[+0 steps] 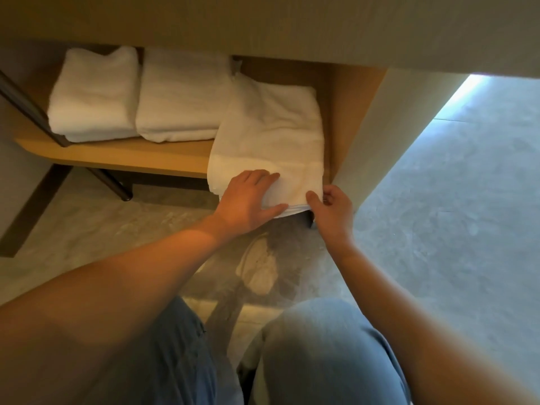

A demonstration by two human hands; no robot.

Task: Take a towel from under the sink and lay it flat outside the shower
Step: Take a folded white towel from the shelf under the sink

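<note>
Folded white terry towel (268,135) overhangs the wooden shelf (117,156) front edge; left hand (248,197) presses it with flat, spread fingers, right hand (333,209) pinches its corner.

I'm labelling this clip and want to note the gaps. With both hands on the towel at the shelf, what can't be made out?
Sink and shower: out of the head view; the vanity panel fills the top edge.
Back of the shelf: hidden by that panel and the two folded towels.
Underside of the towel: covered by the towel itself, the left hand and the right hand.
Shoe on the floor: blurred.
</note>
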